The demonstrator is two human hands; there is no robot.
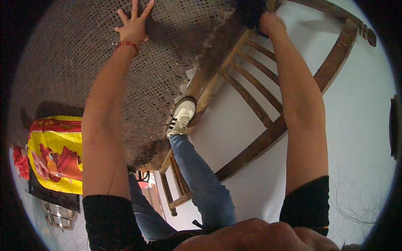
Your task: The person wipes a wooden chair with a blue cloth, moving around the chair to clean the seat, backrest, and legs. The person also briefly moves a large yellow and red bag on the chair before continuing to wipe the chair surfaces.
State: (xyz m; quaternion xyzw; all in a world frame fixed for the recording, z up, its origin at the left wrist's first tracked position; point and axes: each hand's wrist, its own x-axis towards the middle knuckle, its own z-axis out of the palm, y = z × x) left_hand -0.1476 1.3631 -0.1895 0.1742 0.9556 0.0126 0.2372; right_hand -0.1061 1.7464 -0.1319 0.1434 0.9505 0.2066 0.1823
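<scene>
My left hand [132,28] lies with fingers spread on the dark woven bed base [150,78], a red bead bracelet at its wrist. At the top right, my right hand [273,23] is closed on a dark cloth [249,14] at the edge of the wooden bed frame [216,81]. My foot in a white shoe with black stripes [183,116] rests on the frame's side rail and the edge of the weave. The far part of the cloth runs out of view.
A slatted wooden end panel [251,149] rises against the white wall [235,109]. At the left sit a yellow and red printed bag [56,153], a red plastic bag [20,163] and metal bowls [59,216]. Another wooden bed post [166,191] stands below.
</scene>
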